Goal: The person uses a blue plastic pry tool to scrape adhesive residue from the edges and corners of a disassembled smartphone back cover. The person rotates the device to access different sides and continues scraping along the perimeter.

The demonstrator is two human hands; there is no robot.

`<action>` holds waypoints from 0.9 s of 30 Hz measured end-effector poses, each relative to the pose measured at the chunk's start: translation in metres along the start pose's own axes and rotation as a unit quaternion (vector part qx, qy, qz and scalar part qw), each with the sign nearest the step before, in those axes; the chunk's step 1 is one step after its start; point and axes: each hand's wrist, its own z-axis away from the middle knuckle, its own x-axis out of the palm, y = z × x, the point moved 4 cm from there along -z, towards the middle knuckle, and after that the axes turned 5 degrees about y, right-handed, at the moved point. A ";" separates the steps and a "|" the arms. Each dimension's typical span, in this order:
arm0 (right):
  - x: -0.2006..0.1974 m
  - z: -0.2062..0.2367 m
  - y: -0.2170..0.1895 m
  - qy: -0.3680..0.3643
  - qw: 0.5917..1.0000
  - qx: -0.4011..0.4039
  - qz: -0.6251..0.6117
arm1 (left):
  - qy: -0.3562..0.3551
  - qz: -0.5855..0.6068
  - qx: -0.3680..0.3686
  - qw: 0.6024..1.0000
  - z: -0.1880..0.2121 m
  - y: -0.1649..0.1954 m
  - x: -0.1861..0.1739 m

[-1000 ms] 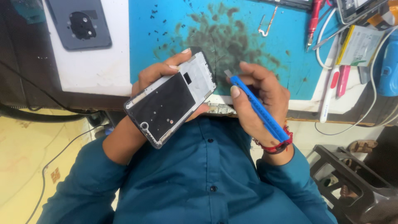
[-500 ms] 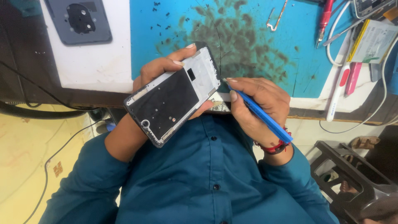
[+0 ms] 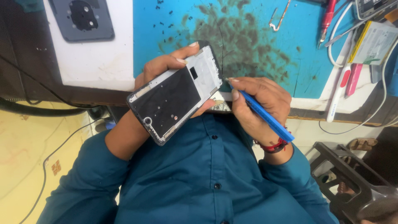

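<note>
My left hand [image 3: 166, 68] grips an opened phone frame [image 3: 176, 93] from behind, its bare black and white inner side facing up, tilted over my chest. My right hand [image 3: 259, 103] holds a blue pry tool [image 3: 265, 116] like a pen, its tip touching the right edge of the frame near the top corner. A red thread band circles my right wrist. Both arms wear teal sleeves.
A blue work mat [image 3: 248, 37] stained dark in the middle lies on the bench ahead. A grey phone back cover [image 3: 83, 18] rests on a white board at left. Tweezers [image 3: 278, 16], red-handled tools, a white pen [image 3: 338, 93], cables and a battery sit at right. A dark stool [image 3: 352, 178] stands lower right.
The view has shifted slightly; the phone frame and both hands stay together, with the blue tool's tip still at the frame's right edge.
</note>
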 end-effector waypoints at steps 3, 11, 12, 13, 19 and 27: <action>0.000 0.000 0.000 0.001 1.000 -0.005 0.006 | -0.001 -0.004 0.004 1.000 -0.001 0.002 -0.001; 0.001 0.000 -0.002 -0.001 1.000 -0.008 0.017 | -0.007 -0.015 0.000 1.000 -0.001 0.005 -0.003; 0.002 0.000 -0.002 -0.001 1.000 -0.008 0.019 | -0.007 -0.015 0.001 1.000 -0.002 0.005 -0.003; 0.002 0.000 -0.002 -0.001 1.000 -0.008 0.019 | -0.007 -0.016 0.001 1.000 -0.002 0.005 -0.003; 0.007 -0.006 -0.006 0.002 0.999 -0.028 0.025 | -0.009 -0.051 0.011 0.999 -0.004 0.006 -0.004; 0.022 -0.037 -0.006 0.016 0.997 -0.068 0.018 | -0.011 -0.059 0.005 0.998 -0.005 0.012 -0.008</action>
